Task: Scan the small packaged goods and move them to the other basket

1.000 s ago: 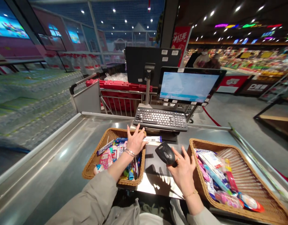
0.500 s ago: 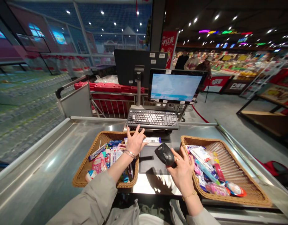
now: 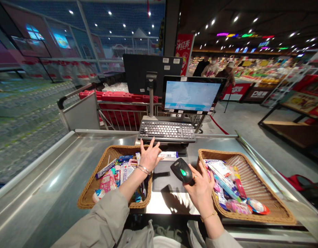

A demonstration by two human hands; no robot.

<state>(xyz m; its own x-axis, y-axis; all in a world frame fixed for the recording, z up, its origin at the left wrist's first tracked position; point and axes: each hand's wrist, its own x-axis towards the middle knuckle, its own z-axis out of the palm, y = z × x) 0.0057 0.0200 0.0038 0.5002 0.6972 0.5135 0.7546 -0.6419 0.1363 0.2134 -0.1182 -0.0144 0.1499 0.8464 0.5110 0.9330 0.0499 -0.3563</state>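
My left hand [image 3: 149, 156] is above the right end of the left wicker basket [image 3: 90, 202]. Its thumb and fingers pinch a long white packet [image 3: 169, 154] with purple ends and a printed barcode. Part of that packet is hidden behind the hand. In my right hand [image 3: 200, 186] is a black barcode scanner [image 3: 179, 167], its head pointing left and a green light showing on top. Small sweets and colourful packets [image 3: 107, 182] fill much of the left basket. The right wicker basket [image 3: 262, 172] holds more wrapped sweets [image 3: 225, 182], mostly on its left side.
A keyboard [image 3: 166, 131] sits behind the hands, below a lit screen [image 3: 191, 94] and a dark monitor back [image 3: 138, 75]. The metal counter [image 3: 52, 172] runs to both sides. Carts [image 3: 120, 113] stand behind it. Several people [image 3: 201, 67] are in the shop beyond.
A green light now shows on the scanner, where it was dark before. Both hands keep almost the same place. The whole view has shifted slightly.
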